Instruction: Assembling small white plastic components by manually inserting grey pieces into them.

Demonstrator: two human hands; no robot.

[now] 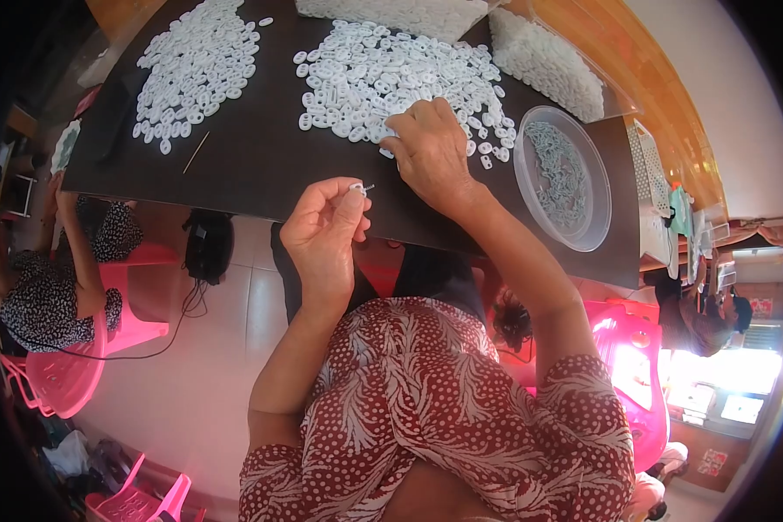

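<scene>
Thumb and fingers of my left hand are pinched on a small white oval plastic piece, with a thin grey screw-like pin sticking out to its right. My right hand is at the near edge of a large pile of white oval pieces with holes. Its fingers are curled down, and what lies between the fingertips is hidden. To its right stands a round clear plastic bowl with many small grey-green screw-like parts inside.
A second pile of white oval pieces covers the table's left side, near a thin wooden stick. Filled clear bags or containers line the far edge of the dark table. Another person sits left on a pink chair.
</scene>
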